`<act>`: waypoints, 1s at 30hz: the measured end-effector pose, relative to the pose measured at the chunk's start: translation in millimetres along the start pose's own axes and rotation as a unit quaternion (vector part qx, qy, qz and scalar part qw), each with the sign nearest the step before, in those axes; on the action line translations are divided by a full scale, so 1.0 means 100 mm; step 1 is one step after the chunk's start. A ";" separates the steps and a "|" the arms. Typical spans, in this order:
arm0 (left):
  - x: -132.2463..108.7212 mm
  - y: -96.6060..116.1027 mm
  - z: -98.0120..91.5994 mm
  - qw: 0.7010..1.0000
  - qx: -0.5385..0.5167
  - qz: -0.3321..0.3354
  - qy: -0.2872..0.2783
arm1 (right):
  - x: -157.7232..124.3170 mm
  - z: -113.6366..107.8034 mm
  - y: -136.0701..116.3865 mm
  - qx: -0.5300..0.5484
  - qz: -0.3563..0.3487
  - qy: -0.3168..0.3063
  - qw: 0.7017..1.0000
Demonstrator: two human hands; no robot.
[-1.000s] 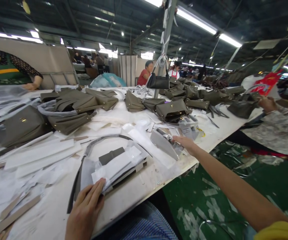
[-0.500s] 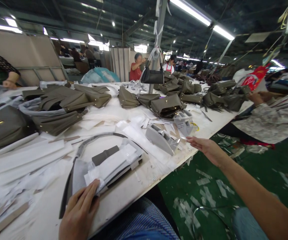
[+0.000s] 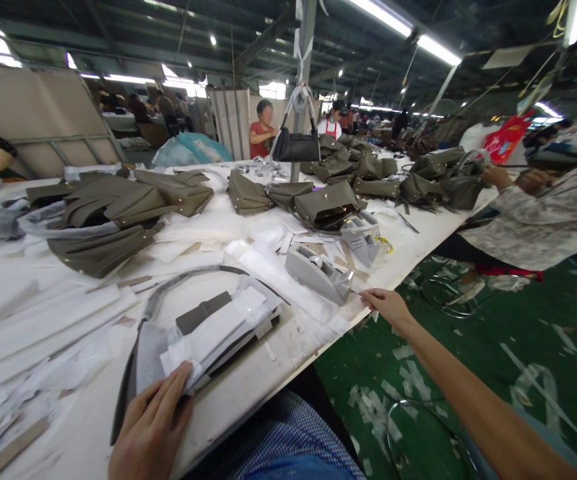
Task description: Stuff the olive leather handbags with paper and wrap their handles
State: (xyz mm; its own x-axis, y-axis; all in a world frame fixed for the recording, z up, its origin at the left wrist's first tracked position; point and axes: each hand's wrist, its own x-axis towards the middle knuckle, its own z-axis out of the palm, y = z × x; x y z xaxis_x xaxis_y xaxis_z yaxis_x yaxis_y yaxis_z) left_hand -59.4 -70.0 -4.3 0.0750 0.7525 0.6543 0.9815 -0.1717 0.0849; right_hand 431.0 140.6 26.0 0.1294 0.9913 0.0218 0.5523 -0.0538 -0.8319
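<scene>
A dark handbag (image 3: pixel 243 343) lies on its side at the near table edge, its flap partly covered by white wrapping sheet (image 3: pixel 218 333) and its strap (image 3: pixel 168 287) wrapped in grey film. My left hand (image 3: pixel 153 420) grips the bag's near end, its fingers over the wrapping and the thumb underneath. Beyond the bag stands a grey tape dispenser (image 3: pixel 318 275). My right hand (image 3: pixel 385 308) is at its front end, thumb and fingers pinched on what looks like the free end of clear tape, only faintly visible.
Several olive bags (image 3: pixel 328 203) are heaped across the table. A second dispenser (image 3: pixel 363 237) stands behind the first. White sheets (image 3: pixel 48 320) and card strips cover the left side. A dark bag (image 3: pixel 295 145) hangs on a post. A co-worker's hands (image 3: pixel 498 179) are at the right.
My right hand has moved closer to the dispenser, and its stretched fingers have closed into a pinch. The bag at the far left has gone from its place. My left hand stays put.
</scene>
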 end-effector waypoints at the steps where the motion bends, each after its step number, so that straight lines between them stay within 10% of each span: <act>1: 0.00 0.00 -0.01 1.000 0.001 0.002 -0.001 | -0.03 -0.04 -0.01 -0.024 -0.016 0.008 1.000; 5: 0.01 0.02 -0.01 1.000 -0.006 0.003 -0.002 | -0.29 -0.29 -0.23 -0.134 -0.145 -0.001 0.980; 12: 0.01 0.07 0.01 1.000 -0.011 -0.016 0.000 | -0.66 -0.22 -1.27 -0.301 -0.489 -0.165 0.802; 22: 0.03 0.21 -0.03 0.991 -0.036 -0.122 -0.037 | -0.62 1.39 -2.66 -0.173 -0.526 -0.481 0.680; 30: -0.01 0.24 0.00 0.989 -0.052 -0.135 -0.027 | -0.46 2.84 -3.12 -0.284 -0.607 -0.537 0.512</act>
State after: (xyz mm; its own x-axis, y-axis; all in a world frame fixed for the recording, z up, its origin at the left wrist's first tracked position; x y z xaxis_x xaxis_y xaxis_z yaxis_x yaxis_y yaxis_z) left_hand -35.9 -74.4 -2.8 -0.1759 0.8122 0.5562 0.9440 -0.0211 0.3294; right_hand 18.8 145.8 127.4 -0.9522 -0.1879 -0.2408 -0.1220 0.9567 -0.2641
